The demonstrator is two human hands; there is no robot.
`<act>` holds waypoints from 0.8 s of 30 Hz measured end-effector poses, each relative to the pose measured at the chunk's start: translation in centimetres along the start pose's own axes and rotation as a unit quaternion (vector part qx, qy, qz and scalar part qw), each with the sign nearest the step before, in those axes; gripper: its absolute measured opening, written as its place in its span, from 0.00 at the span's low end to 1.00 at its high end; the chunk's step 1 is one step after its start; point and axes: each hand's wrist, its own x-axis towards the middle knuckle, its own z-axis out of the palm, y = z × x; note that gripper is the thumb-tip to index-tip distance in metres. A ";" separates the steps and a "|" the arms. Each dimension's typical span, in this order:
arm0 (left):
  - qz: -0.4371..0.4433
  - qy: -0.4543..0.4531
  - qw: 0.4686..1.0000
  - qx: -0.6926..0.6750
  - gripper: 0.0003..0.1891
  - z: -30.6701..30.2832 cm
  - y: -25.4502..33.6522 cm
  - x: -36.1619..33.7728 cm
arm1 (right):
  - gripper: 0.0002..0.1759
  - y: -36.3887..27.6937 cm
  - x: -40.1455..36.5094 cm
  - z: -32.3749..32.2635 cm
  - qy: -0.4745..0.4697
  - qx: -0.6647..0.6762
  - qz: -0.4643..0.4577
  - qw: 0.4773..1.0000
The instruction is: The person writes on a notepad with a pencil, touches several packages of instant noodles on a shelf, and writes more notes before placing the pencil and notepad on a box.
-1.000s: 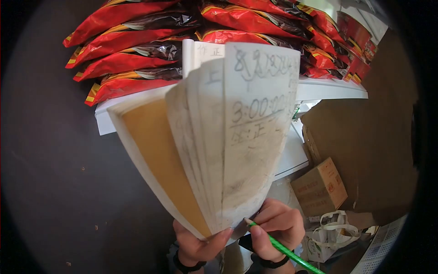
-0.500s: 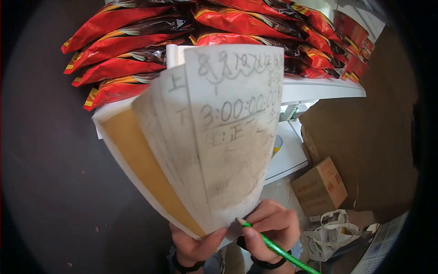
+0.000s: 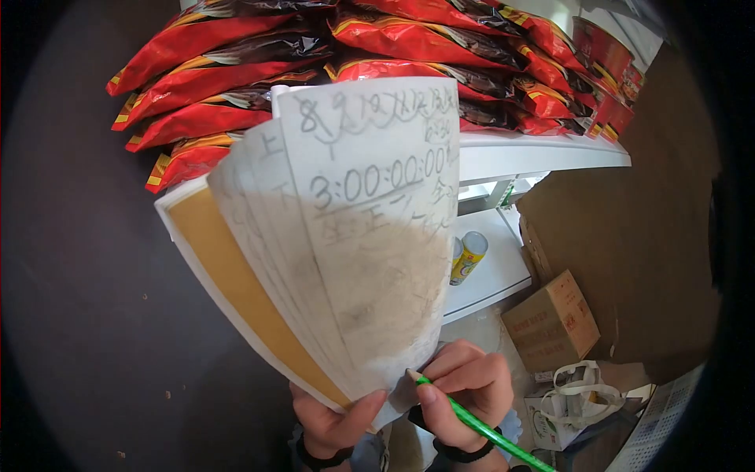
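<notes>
A notebook (image 3: 370,275) with fanned pages and handwritten pencil marks stands tilted in front of me. Its top page carries a row of numbers and "3:00:00:00", with a grey smudged area lower down. A yellow-brown page (image 3: 236,267) shows along the left side. My left hand (image 3: 334,417) grips the bottom corner, thumb pressed over the pages. In my right hand (image 3: 472,389) is a green pencil (image 3: 491,435), pinched between thumb and fingers, its tip right at the page's lower edge. The fingers of this hand are close behind the notebook's lower right edge.
Red packets (image 3: 197,86) lie stacked on a white shelf (image 3: 543,153), with red tubs (image 3: 602,51) at its right end. Yellow cans (image 3: 469,258) stand on a lower shelf. A cardboard box (image 3: 550,321) and a white bag (image 3: 578,401) sit at the right.
The notebook's top pages have swung left, uncovering more of the yellow cans. Both hands keep their hold, and the pencil tip has barely moved.
</notes>
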 end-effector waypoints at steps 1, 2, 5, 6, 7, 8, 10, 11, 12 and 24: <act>0.005 -0.013 1.000 0.008 0.19 -0.1 0.0 0.1 | 0.11 0.0 0.1 -0.2 -0.019 -0.010 0.000 1.000; 0.011 -0.027 0.999 0.017 0.18 -0.2 -0.1 0.2 | 0.11 0.0 0.1 -0.3 -0.038 -0.021 -0.001 0.999; -0.009 -0.001 1.000 0.004 0.18 -0.1 -0.1 -0.1 | 0.11 -0.2 -0.1 0.1 -0.003 0.005 0.030 1.000; -0.009 -0.001 1.000 0.003 0.18 -0.1 -0.1 -0.2 | 0.11 -0.3 -0.1 0.3 -0.002 0.005 0.030 1.000; -0.010 0.002 1.000 0.004 0.18 0.0 -0.1 -0.2 | 0.11 -0.4 -0.1 0.4 0.013 0.016 0.036 0.999; -0.011 0.006 1.000 0.004 0.18 0.0 -0.1 -0.2 | 0.10 -0.4 -0.1 0.5 0.028 0.027 0.042 0.998; -0.017 0.010 1.000 -0.005 0.18 0.0 -0.1 -0.2 | 0.10 -0.3 -0.1 0.3 0.011 0.013 0.033 0.999; -0.023 0.014 1.000 -0.014 0.18 -0.1 0.0 -0.3 | 0.10 -0.2 -0.1 0.2 -0.007 0.000 0.024 1.000; -0.022 0.015 1.000 -0.013 0.18 -0.3 -0.2 -0.4 | 0.10 -0.3 0.0 0.2 -0.007 0.001 0.024 1.000; -0.047 0.076 0.993 -0.072 0.28 -0.8 -2.2 -2.2 | 0.09 -0.1 0.4 -0.4 -0.117 -0.052 -0.053 0.990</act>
